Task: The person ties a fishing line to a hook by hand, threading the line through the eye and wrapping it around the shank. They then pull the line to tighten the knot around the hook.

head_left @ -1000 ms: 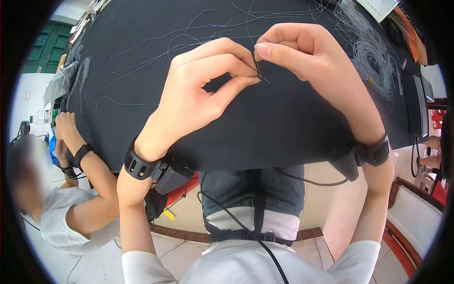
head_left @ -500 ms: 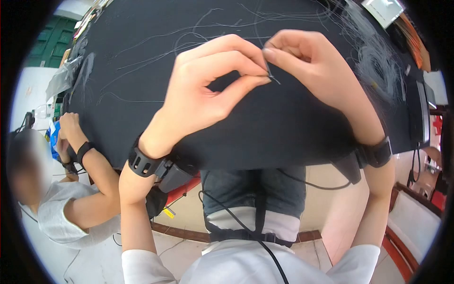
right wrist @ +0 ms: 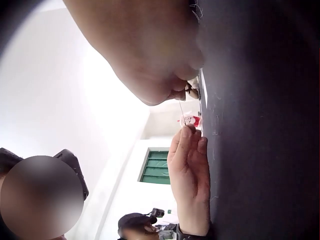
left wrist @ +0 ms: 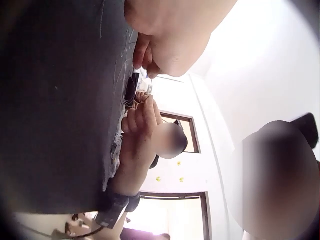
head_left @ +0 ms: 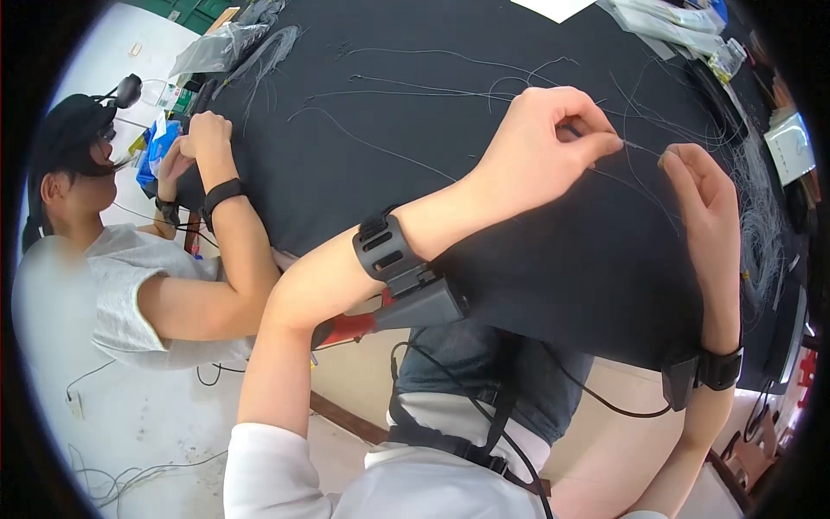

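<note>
A thin grey strand (head_left: 641, 147) stretches between the two hands above the black table. The left hand (head_left: 553, 151) pinches its one end between thumb and index finger, with a dark bit showing inside the fingers. On the other side the right hand (head_left: 709, 203) pinches the strand with thumb and forefinger, palm turned inward. A short gap parts the fingertips. In the right wrist view the strand (right wrist: 182, 112) runs taut from the near right hand (right wrist: 150, 60) to the left hand (right wrist: 190, 175). The left wrist view shows the right hand (left wrist: 137, 145) beyond the near left hand (left wrist: 172, 35).
Several loose strands (head_left: 406, 82) lie across the black tabletop (head_left: 346, 190). A tangled bundle (head_left: 761, 233) rests at the right, and plastic bags (head_left: 674, 26) at the back right. Another person (head_left: 173, 285) sits at the left with hands near a blue packet (head_left: 156, 151).
The head view has swung, so the table appears shifted. The hands have moved farther apart and now stretch a strand between their fingertips; earlier they were close together.
</note>
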Tool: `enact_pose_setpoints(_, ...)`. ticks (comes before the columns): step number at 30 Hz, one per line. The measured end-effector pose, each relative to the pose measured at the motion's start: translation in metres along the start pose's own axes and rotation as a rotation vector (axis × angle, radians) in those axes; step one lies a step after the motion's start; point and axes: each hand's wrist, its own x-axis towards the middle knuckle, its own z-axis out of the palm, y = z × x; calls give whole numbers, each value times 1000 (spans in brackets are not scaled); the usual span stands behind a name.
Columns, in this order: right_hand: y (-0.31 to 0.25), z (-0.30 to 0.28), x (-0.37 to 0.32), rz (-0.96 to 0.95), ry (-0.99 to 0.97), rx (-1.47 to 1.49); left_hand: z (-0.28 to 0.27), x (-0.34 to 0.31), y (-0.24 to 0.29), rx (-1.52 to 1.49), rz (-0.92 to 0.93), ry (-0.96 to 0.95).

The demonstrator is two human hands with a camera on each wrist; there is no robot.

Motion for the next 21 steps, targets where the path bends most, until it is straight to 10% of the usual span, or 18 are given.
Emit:
enact_pose_setpoints(9,-7,-7,2,169,101,83,-7,2,4,-160,-180,51)
enact_pose_setpoints(21,35,-40,26,176,62,1110,-20,11,-6,-86,-301,35)
